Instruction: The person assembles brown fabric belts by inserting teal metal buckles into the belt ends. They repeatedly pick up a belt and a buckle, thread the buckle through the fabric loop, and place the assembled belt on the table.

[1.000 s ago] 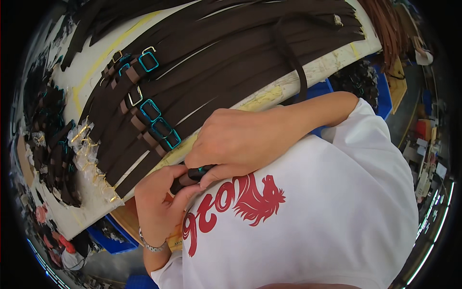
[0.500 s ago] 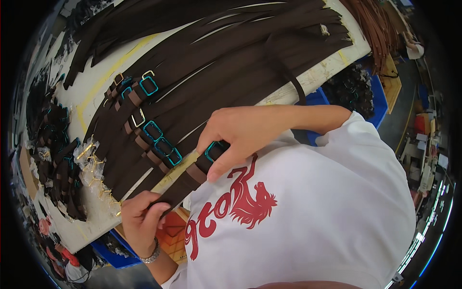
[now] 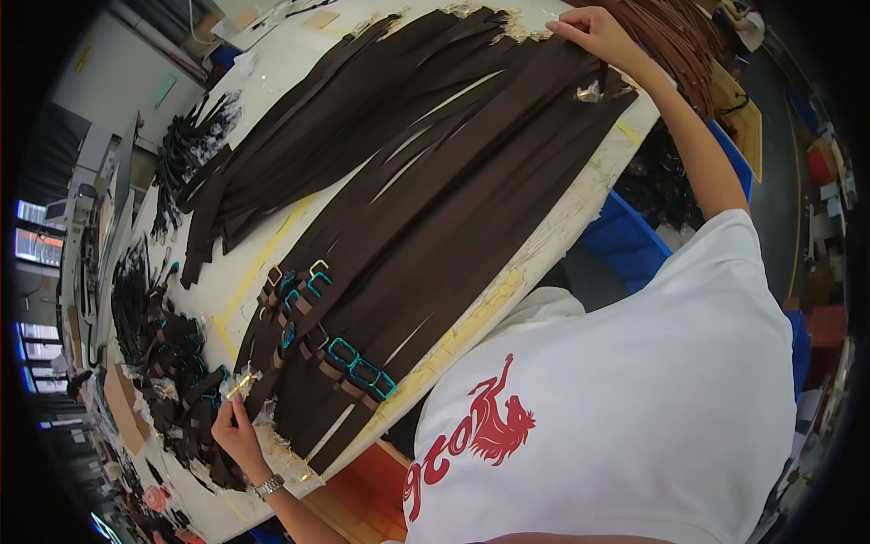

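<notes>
The dark brown leather straps (image 3: 426, 199) lie fanned side by side across the white counter (image 3: 272, 82), their far ends up by my right hand (image 3: 594, 32) and their near ends toward my left hand (image 3: 234, 426). My right arm is stretched out to the far corner, fingertips resting on the strap ends there; whether that grip pinches one strap or only presses on it, I cannot tell. My left grip is pressed together, pinching the near end of a strap at the counter's lower edge, beside scraps of clear wrapping (image 3: 245, 381). Several straps carry teal-edged buckles (image 3: 358, 367) in a row near my left hand. Another heap of buckled straps (image 3: 172, 363) lies just to the left. My white shirt (image 3: 634, 408) fills the lower right.
</notes>
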